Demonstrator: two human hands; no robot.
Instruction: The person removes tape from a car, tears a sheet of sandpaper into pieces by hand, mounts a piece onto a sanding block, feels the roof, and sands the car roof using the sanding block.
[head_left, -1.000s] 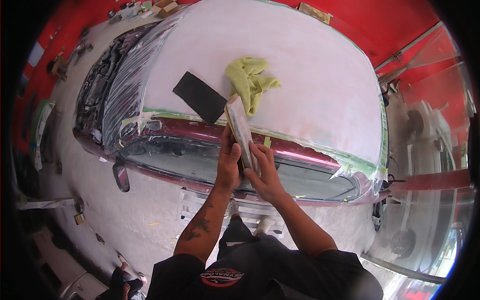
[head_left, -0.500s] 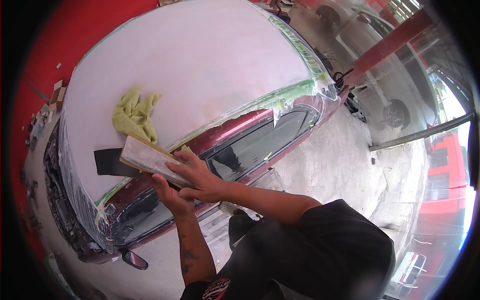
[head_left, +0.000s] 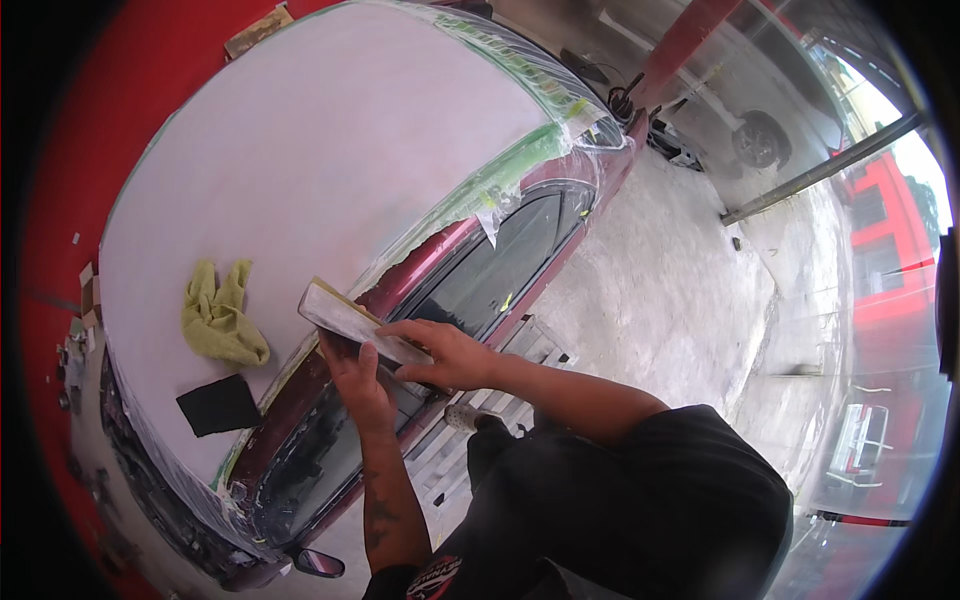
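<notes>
Between my two hands is a long sanding block (head_left: 350,318) with a pale, dusty face turned up, held above the edge of the car roof. My right hand (head_left: 445,352) grips its near end, with fingers over the top and thumb at the side. From below, my left hand (head_left: 362,388) supports the block's underside; its thumb shows and its other fingers are partly hidden. On the pinkish-white roof (head_left: 300,160) lie a crumpled yellow-green cloth (head_left: 222,325) and a flat black sheet (head_left: 218,406), which looks like sandpaper.
Green masking tape and plastic film (head_left: 510,170) edge the roof above the dark red car's side windows (head_left: 490,265). A side mirror (head_left: 320,563) sticks out at lower left. Slatted boards (head_left: 440,455) lie beside my foot. A pale car (head_left: 760,110) stands at the far right.
The sanding block no longer overlaps the black sheet, which now shows whole. My left hand has shifted farther under the block. My view has turned, moving the roof and cloth in the picture.
</notes>
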